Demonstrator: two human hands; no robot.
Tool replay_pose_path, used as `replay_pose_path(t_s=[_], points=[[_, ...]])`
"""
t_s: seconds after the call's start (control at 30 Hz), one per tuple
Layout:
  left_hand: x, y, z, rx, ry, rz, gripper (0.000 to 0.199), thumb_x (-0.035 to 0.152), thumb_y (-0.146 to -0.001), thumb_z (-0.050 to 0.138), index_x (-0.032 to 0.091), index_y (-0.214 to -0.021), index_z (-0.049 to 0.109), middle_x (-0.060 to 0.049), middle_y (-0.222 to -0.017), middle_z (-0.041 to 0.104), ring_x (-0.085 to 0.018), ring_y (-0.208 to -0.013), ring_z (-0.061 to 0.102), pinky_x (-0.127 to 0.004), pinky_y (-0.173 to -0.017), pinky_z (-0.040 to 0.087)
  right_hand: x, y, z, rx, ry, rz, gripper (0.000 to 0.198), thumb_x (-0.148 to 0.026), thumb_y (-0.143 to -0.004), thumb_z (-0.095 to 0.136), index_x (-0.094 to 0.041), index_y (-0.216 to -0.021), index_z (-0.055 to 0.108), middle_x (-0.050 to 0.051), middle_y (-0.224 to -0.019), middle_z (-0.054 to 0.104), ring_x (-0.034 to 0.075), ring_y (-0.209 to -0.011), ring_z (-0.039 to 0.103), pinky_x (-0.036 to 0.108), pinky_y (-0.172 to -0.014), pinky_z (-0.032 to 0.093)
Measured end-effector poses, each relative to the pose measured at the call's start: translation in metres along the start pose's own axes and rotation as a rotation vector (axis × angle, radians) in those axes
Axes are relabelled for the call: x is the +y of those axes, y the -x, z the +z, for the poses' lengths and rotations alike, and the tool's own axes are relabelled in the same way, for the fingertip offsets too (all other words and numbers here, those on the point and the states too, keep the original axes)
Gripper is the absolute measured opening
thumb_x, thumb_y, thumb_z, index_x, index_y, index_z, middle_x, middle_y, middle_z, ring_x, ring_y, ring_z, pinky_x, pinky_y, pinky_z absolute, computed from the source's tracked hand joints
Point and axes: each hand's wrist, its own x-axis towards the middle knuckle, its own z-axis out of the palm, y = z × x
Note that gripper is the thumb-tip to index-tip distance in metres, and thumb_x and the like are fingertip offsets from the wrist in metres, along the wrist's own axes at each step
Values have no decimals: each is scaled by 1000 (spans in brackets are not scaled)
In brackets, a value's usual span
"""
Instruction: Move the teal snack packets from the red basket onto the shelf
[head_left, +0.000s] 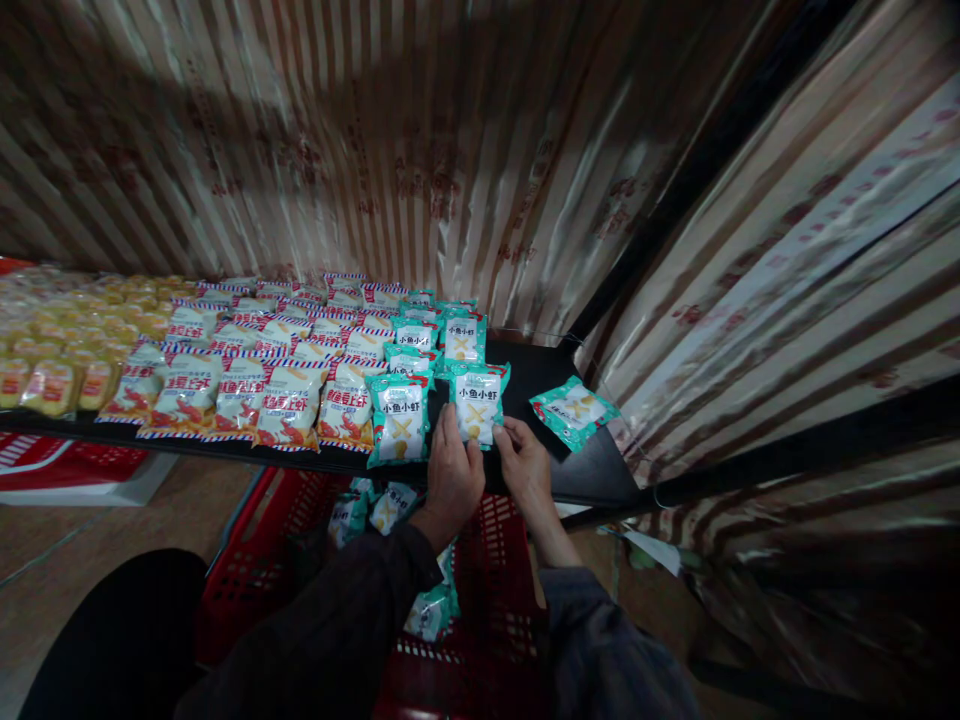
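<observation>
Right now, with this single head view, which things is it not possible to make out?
Head view: lower corners of the centre teal bag, covered by the left hand and right hand.
Head view: how many small bags lie in the red basket; the dark sleeves block part of it.
Head view: how far the yellow packs go; the left edge cuts them off.
Head view: fine print on the lone bag, too small.

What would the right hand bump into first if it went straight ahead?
Probably the teal-and-white packet; the right hand has fingertips at its lower right edge, though contact is unclear.
</observation>
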Motion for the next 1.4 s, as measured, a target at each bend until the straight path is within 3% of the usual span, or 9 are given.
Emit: replay_pose_path(t_s=[0.27,0.53,1.1,1.4], points=[[-5,-8,6,1,17,-31,61,16,-84,39,3,-143,30,-24,-147,38,-28,-140,35,-45,-116,31,2,-8,3,-23,110,-27,40,-52,-79,54,-19,-98,67,10,-94,73,26,-85,67,42,-84,51],[-4,-11,16,13,-11,-27,62,14,-85,36,0,-145,26,-25,-151,32,-27,-144,24,-46,-118,24,6,-17,5,83,175,-149,38,-49,-78,55,-17,-90,71,12,-95,69,26,-89,63,41,-84,50],[-1,-28,22,11,-146,96,60,7,-84,34,6,-144,33,-19,-156,26,-26,-148,12,-50,-119,20,10,-43,19,131,190,-162,38,-47,-80,53,-16,-91,72,12,-93,69,24,-87,62,40,-85,49],[2,-42,30,11,-165,37,58,8,-86,36,7,-144,35,-16,-156,28,-26,-147,15,-48,-118,22,9,-57,28,165,209,-182,37,-46,-81,51,-16,-88,72,11,-89,69,23,-84,61,39,-85,48]])
